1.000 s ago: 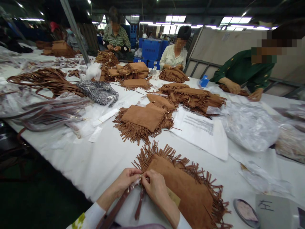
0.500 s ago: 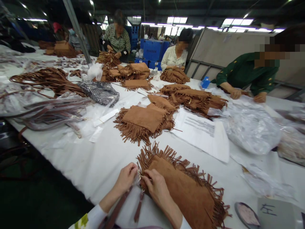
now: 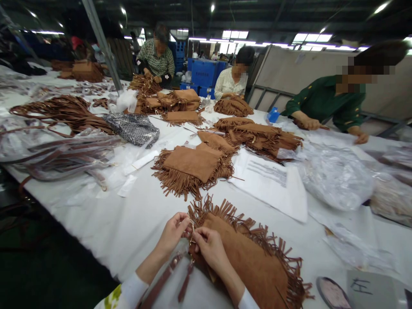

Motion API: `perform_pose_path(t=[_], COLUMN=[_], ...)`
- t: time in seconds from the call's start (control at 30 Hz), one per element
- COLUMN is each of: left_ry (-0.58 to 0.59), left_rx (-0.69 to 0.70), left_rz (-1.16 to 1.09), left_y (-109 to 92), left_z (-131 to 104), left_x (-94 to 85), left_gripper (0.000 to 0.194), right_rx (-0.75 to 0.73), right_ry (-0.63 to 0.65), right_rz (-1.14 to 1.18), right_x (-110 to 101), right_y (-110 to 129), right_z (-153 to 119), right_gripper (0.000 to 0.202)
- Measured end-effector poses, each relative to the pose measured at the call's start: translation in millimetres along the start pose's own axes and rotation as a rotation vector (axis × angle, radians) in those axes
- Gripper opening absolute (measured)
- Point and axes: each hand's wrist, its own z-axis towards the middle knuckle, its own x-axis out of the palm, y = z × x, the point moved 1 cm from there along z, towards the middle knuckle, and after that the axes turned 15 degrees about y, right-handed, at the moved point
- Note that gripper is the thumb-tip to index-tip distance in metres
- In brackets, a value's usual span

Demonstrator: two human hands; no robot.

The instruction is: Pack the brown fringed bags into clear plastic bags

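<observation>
A brown suede fringed bag (image 3: 247, 249) lies flat in front of me, its fringe spread over the white table. At its left end, my left hand (image 3: 174, 231) pinches a gold-coloured metal clasp (image 3: 192, 229) between thumb and fingers. My right hand (image 3: 210, 249) is closed on the lower part of the same clasp, its forearm lying over the bag's near corner. Below the hands runs a brown strap (image 3: 161, 281), partly in clear wrap. Beside it hangs a short brown leather tab (image 3: 186, 283). The fingertips hide how the clasp joins the bag.
Ahead lie more fringed bags (image 3: 191, 163) and a printed white sheet (image 3: 270, 180). Wrapped straps (image 3: 71, 154) are heaped left, clear plastic bags (image 3: 337, 176) right. A round dish (image 3: 333, 292) and grey box (image 3: 373, 288) stand near right. Co-workers (image 3: 325, 103) work across the table (image 3: 135, 223).
Both hands have risen slightly and come closer together at the clasp, which is tilted differently. A co-worker's hand on the right has moved outward over the plastic.
</observation>
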Motion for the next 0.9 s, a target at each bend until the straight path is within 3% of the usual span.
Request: perform_pose_path(t=[0.13, 0.23, 0.43, 0.9], left_ry=[-0.030, -0.010, -0.025, -0.066], left_rx=[-0.086, -0.101, -0.052, -0.070], left_rz=[0.012, 0.088, 0.259, 0.184], left_y=[20.3, 27.9, 23.4, 26.6], left_z=[-8.4, -14.6, -15.4, -14.4], left_x=[2.0, 4.2, 3.1, 2.8], left_gripper=[0.047, 0.030, 0.014, 0.027], right_rx=[0.027, 0.020, -0.023, -0.029], right_ry=[-0.018, -0.038, -0.100, -0.170], right_rz=[0.102, 0.112, 0.042, -0.171], right_x=[1.9, 4.5, 7.6, 12.2], right_y=[-9.3, -12.1, -8.0, -16.1], right_z=[0.3, 0.9, -4.1, -2.4], right_gripper=[0.031, 0.031, 0.031, 0.032])
